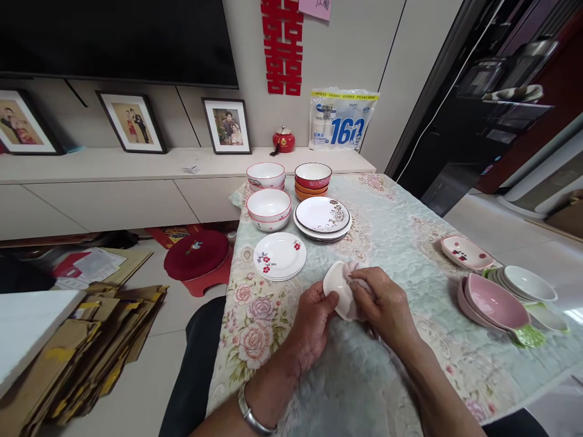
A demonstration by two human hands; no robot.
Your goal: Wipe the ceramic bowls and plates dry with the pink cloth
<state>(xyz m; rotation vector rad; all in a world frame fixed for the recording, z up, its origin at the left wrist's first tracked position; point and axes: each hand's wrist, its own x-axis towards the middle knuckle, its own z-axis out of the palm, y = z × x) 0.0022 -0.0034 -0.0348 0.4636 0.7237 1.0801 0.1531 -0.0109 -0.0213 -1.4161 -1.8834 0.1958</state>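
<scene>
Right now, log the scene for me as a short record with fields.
left hand: grips white dish
right hand: holds cloth against the dish
ahead, nearer: floral plates, stacked; bigger plates, stacked
ahead, farther: white bowls; red bowl atop orange bowls
right side: spotted dish; pink bowls; pale bowls
surface: flowered table cover

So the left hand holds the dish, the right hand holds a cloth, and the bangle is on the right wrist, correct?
Wrong wrist: the head view shows the bangle on the left. The left hand does hold the dish, and the right hand a cloth.
</scene>
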